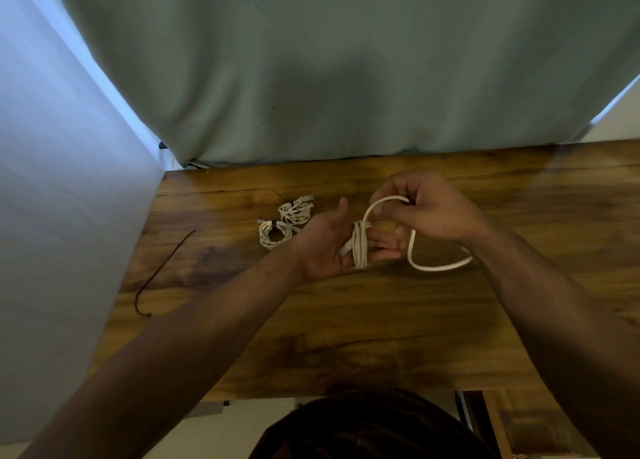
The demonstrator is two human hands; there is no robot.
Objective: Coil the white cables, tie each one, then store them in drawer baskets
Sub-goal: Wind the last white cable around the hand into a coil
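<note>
Two hands are working over the middle of the bench [346, 337]. The left hand [323, 247] is lying palm up with straight fingers, and the white cable [360, 247] is wrapping round them. The right hand [436, 213] is pinching the loose part in a narrow grip. Each turn should be sitting snug beside the last, not too tight. Two other coils [294, 214] are lying toward the far edge, out of the way. A thin dark tie [160, 271] is lying by the left edge.

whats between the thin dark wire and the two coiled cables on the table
Only bare table between dark wire and coiled cables, in the head view.
</note>
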